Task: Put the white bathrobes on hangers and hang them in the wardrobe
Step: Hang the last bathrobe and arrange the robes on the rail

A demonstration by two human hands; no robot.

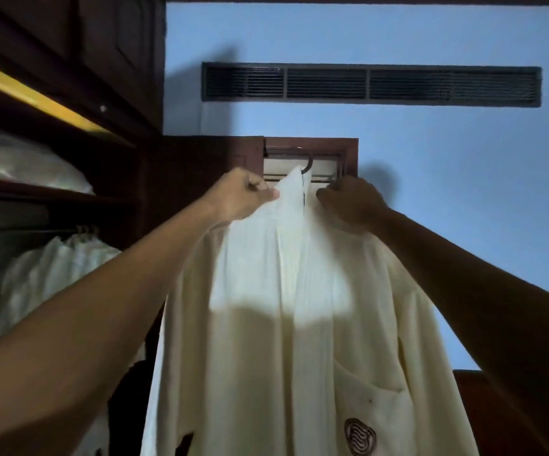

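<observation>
Now both hands pinch the bathrobe [299, 324] collar: left hand [243, 195] at nine o'clock, right hand [352, 202] at three, hanger hook [308, 166] between them at twelve, robe hanging lengthwise toward six.

Hanger [308, 166] mostly hidden by bathrobe [299, 324]; robe btm cut off.

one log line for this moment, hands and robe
left hand: grips robe collar | right hand: grips collar | bathrobe: on hanger hook at door top | not yet in wardrobe
</observation>
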